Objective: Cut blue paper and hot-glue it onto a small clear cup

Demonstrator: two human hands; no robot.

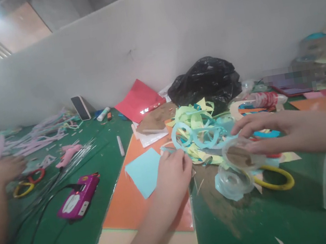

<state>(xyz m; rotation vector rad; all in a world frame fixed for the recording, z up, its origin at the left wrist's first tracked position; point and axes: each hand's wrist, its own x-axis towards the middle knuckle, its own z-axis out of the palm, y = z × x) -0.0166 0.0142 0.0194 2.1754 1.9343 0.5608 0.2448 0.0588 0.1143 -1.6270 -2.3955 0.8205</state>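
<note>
My left hand (174, 172) is closed, its fingers bent over the right edge of a light blue piece of paper (144, 172). That paper lies on an orange sheet (123, 202). On the right, my right hand (271, 133) has its thumb and fingers at a roll of clear tape (242, 155), gripping its upper side. Just below sits another clear roll (234, 185), with pale blue paper around it. Beside them are the yellow handles of scissors (278, 178), their blades partly hidden under the rolls. Blue and green paper scraps (198, 129) are heaped between my hands.
Behind the scraps rests a black plastic bag (206, 82), near red paper (139, 99). Leftward on the green table are a magenta device with a cable (79, 197), a pink glue gun (69, 153) and other scissors (23, 189). Another person's hand (3, 170) is at far left.
</note>
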